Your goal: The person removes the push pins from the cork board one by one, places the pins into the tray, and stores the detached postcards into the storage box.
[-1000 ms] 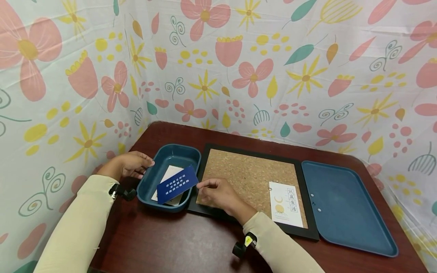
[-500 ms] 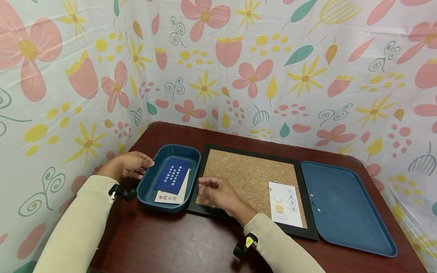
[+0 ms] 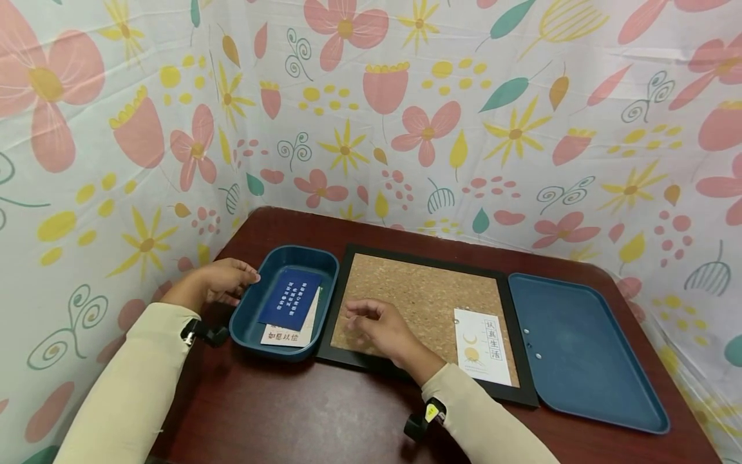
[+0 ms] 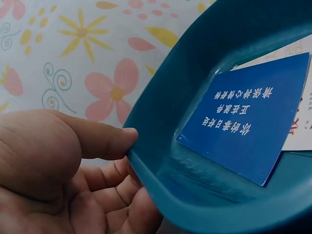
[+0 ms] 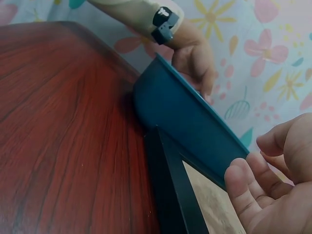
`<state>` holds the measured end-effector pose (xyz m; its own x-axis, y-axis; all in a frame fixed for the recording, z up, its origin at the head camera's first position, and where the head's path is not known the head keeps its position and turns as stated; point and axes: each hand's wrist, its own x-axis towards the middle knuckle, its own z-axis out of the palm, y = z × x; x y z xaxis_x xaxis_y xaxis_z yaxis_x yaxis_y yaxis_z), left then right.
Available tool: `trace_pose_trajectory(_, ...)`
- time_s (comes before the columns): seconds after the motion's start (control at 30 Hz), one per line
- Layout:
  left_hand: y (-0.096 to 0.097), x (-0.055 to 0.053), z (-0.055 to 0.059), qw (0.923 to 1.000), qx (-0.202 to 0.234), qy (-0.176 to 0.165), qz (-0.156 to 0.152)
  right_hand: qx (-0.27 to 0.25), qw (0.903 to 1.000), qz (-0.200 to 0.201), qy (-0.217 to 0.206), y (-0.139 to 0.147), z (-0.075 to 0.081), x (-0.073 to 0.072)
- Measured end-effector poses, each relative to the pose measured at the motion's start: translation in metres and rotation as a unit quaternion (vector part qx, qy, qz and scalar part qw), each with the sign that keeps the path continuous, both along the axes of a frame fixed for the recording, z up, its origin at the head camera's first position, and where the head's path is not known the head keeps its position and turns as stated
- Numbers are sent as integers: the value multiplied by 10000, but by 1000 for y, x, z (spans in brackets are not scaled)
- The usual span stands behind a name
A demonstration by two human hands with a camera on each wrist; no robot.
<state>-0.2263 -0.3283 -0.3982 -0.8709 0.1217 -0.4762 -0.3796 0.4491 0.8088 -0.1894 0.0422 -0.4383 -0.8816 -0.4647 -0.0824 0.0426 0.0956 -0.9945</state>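
Note:
My left hand pinches the left rim of a deep blue plastic tray. The left wrist view shows the thumb at the rim and the fingers outside the wall. In this tray a dark blue card with white Chinese writing lies on top of white cards, partly covering them. My right hand hovers over the left part of a black-framed cork board, fingers loosely bent and holding nothing. A white card with a moon and sun print rests at the board's lower right.
A shallow blue tray lies right of the cork board. Small pale pins sit near its left edge. The dark red wooden table meets a flower-printed curtain at the back and left.
The blue card left my right hand and came to lie in the deep tray. My right hand then drew slightly right, away from the tray. The left hand stays at the rim.

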Motion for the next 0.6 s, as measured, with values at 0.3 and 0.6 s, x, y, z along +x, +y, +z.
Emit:
trace_pose_trajectory(0.3,9,5,7,9980,-608,176,14,110,9997,-156,160,13,1,-3)
trace_pose_trajectory(0.6,25,6,20,9686,-2199,1157,-79,341,9986,-204,357,32,1,-6)
